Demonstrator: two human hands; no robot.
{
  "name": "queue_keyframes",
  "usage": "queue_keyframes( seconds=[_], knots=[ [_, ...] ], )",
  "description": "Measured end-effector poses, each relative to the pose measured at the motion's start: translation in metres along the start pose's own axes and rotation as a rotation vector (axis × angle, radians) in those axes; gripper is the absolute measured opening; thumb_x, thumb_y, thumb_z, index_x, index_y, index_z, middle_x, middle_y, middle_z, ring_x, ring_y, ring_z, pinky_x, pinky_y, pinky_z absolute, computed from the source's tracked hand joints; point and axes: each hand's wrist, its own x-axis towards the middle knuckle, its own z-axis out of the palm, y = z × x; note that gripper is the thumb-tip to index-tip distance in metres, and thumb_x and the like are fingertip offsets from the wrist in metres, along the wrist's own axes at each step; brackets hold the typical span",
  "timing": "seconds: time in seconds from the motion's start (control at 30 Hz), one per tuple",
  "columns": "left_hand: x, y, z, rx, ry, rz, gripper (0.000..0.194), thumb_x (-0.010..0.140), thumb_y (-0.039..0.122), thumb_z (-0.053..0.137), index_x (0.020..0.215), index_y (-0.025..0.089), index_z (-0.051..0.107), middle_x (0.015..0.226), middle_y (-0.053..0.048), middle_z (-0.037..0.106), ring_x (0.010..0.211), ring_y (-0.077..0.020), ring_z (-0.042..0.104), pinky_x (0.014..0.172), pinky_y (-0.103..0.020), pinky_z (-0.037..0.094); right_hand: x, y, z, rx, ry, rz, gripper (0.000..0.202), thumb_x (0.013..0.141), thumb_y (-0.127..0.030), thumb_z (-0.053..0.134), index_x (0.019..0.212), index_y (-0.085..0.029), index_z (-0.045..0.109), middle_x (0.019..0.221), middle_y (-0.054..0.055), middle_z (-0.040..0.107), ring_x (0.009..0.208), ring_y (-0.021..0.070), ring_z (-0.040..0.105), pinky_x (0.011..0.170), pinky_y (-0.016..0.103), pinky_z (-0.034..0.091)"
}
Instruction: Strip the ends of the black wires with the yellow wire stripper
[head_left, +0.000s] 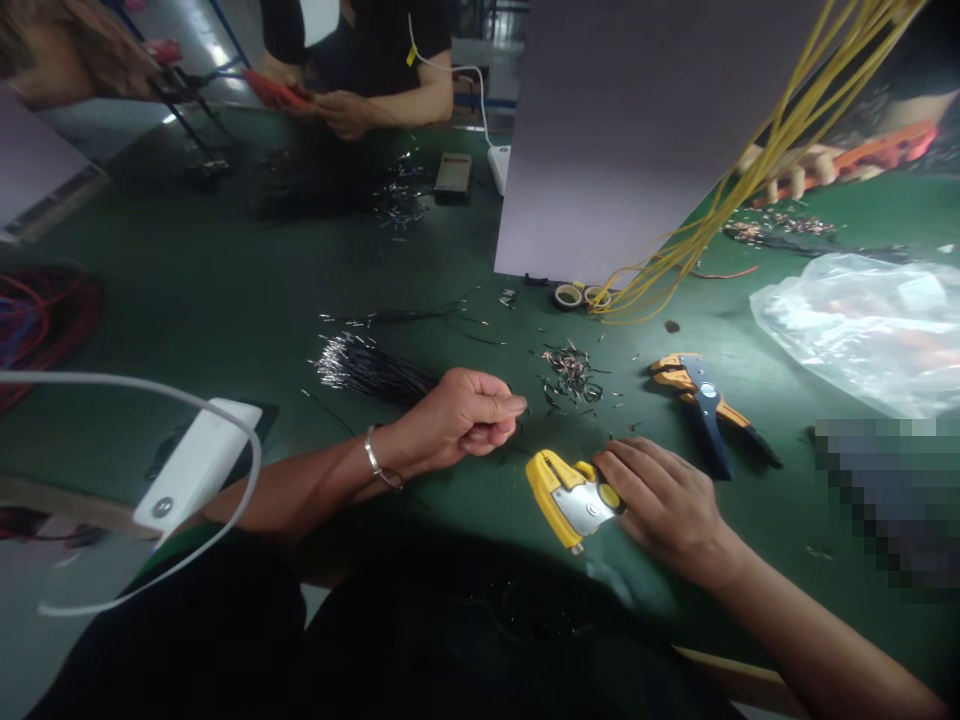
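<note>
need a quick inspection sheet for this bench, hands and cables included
surface: green tabletop, wire clippings scattered on it
job's things: yellow wire stripper; black wire bundle, silvery ends toward the left
clutter: blue-and-orange stripper, tape rolls, clear plastic bag
hands: right hand grips the yellow wire stripper; left hand pinched, contents unclear
cables: yellow wires hang by grey panel; white cable at left
surroundings: co-worker's hand with red tool, far side; another hand, upper right

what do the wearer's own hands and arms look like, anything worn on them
The left hand is ungloved, with a shiny silver-coloured band bracelet around its wrist. The right hand is also ungloved, with nothing visible around its wrist. No sleeve covers either forearm in view.
</note>
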Motion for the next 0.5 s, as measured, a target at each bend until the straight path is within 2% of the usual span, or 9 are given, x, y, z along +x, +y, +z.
queue_keyframes(
  seconds=[0.17,0.2,0.27,0.33,0.4,0.47,0.5],
  knots=[
    [0.002,0.005,-0.007,0.055,0.025,0.004,0.033,0.073,0.023,0.071,0.049,0.013,0.050,0.046,0.001,0.047,0.036,-0.0008,0.030,0.035,-0.018,0.014,-0.015,0.014,-0.005,-0.012,0.000,-0.002,0.024,0.091,-0.016,0.043,0.107,-0.013,0.061,0.094,0.015,0.067,0.092,0.0277,0.063,0.085,0.043,0.052],
    [0.003,0.008,-0.010,0.060,0.092,0.065,0.034,0.073,0.022,0.071,0.048,0.014,0.049,0.044,0.003,0.044,0.035,-0.0004,0.028,0.035,-0.018,0.013,-0.019,0.019,-0.009,0.010,0.008,0.005,0.025,0.092,-0.018,0.041,0.108,-0.013,0.060,0.094,0.015,0.068,0.092,0.0276,0.064,0.085,0.043,0.052],
    [0.005,0.014,-0.014,0.050,0.164,0.178,0.033,0.071,0.019,0.072,0.048,0.014,0.048,0.045,0.004,0.043,0.036,-0.0004,0.030,0.036,-0.017,0.016,-0.026,0.030,-0.018,-0.016,0.094,0.115,0.024,0.091,-0.022,0.046,0.108,-0.014,0.060,0.089,0.014,0.068,0.084,0.0265,0.065,0.078,0.040,0.054],
    [0.006,0.017,-0.015,0.055,0.155,0.192,0.030,0.073,0.021,0.070,0.051,0.014,0.052,0.046,0.002,0.045,0.036,-0.0011,0.031,0.035,-0.017,0.016,-0.029,0.036,-0.025,-0.019,0.125,0.212,0.022,0.088,-0.020,0.050,0.108,-0.017,0.060,0.088,0.012,0.069,0.080,0.0245,0.067,0.074,0.036,0.055],
    [0.006,0.017,-0.014,0.068,0.088,0.112,0.033,0.073,0.023,0.070,0.048,0.013,0.051,0.044,0.002,0.045,0.035,-0.0007,0.027,0.035,-0.018,0.013,-0.029,0.032,-0.026,0.116,0.132,0.285,0.021,0.086,-0.021,0.053,0.105,-0.019,0.062,0.091,0.011,0.071,0.084,0.0252,0.068,0.077,0.036,0.055],
    [0.004,0.016,-0.014,0.061,0.082,0.140,0.032,0.074,0.024,0.069,0.049,0.013,0.052,0.046,0.001,0.047,0.036,-0.0005,0.027,0.036,-0.017,0.015,-0.024,0.020,-0.021,0.295,0.137,0.394,0.019,0.082,-0.023,0.060,0.100,-0.022,0.064,0.092,0.009,0.073,0.085,0.0255,0.070,0.079,0.036,0.056],
    [0.003,0.016,-0.014,0.058,0.084,0.160,0.031,0.075,0.024,0.069,0.050,0.013,0.053,0.047,0.001,0.048,0.037,-0.0005,0.028,0.037,-0.017,0.016,-0.021,0.013,-0.017,0.385,0.138,0.511,0.018,0.079,-0.022,0.064,0.096,-0.023,0.065,0.090,0.007,0.073,0.083,0.0251,0.070,0.078,0.036,0.056]
  ],
)
